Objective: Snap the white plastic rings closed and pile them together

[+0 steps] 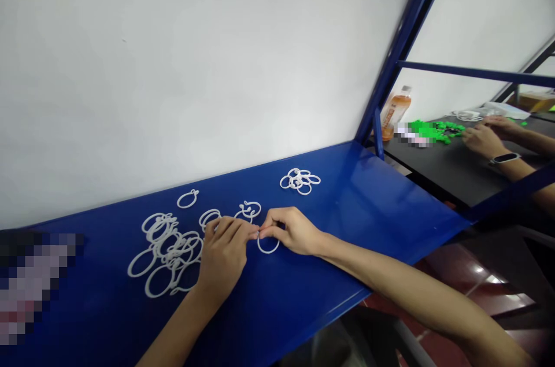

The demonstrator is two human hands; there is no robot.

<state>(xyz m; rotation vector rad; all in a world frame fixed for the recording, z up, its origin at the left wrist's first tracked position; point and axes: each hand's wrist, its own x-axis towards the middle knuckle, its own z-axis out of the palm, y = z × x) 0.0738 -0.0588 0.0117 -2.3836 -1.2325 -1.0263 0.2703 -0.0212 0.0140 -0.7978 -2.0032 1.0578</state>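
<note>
My right hand [293, 232] pinches a white ring [269, 252], which looks like a plastic curtain ring, by its top edge. The loop hangs below the fingertips. My left hand [225, 251] meets it there, thumb and forefinger closed at the same spot on the ring; the exact join is hidden by the fingers. Left of my left hand lies a tangled pile of white rings [174, 248]. Just beyond my fingers are a few loose rings [252, 203], and a single ring [188, 199] lies farther back. A smaller cluster of rings [299, 181] sits beyond my right hand.
The rings lie on a blue table [342, 182] against a white wall. A blue metal frame [396, 55] rises at its right end. Beyond it, another person's hands [488, 137] work at a black table near green pieces [433, 129] and an orange drink bottle [395, 115].
</note>
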